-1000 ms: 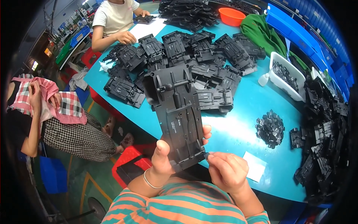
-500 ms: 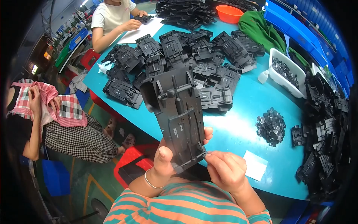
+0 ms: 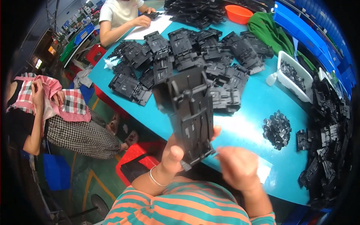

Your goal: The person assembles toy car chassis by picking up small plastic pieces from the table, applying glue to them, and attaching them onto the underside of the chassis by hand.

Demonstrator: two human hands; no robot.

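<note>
In the head view, the left hand (image 3: 173, 155) wraps its fingers around the lower end of a long black plastic chassis part (image 3: 191, 114), holding it tilted up above the near edge of the teal table (image 3: 247, 123). The right hand (image 3: 238, 167), blurred, sits just right of the part's lower end with fingers loosely curled; whether they touch it cannot be told.

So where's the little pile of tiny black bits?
In the head view, the small pile of black parts lies on the teal table, to the person's right, between the white tray and the right hand.
</note>
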